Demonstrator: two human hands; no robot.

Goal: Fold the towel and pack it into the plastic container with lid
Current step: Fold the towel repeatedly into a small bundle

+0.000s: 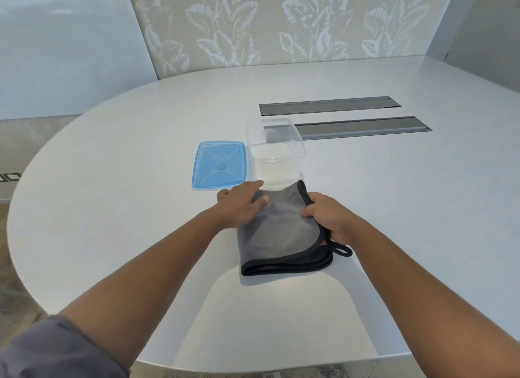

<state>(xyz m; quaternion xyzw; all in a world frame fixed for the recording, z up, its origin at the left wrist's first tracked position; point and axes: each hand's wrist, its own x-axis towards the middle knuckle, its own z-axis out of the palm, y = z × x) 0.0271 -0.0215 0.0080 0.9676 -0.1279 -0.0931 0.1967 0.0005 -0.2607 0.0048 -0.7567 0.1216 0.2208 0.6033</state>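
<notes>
A grey towel [278, 234] with a black hem lies folded on the white table, its far edge touching the container. My left hand [242, 206] rests flat on the towel's left far corner, fingers spread. My right hand [329, 218] pinches the towel's right hem between thumb and fingers; a black hanging loop sticks out below that hand. The clear plastic container [274, 155] stands open and empty just beyond the towel. Its blue lid [221, 165] lies flat on the table to the container's left.
The round white table [126, 208] spreads wide on all sides. Two long grey cable slots [363, 128] are set into its top behind and right of the container. A leaf-patterned wall stands beyond the far edge.
</notes>
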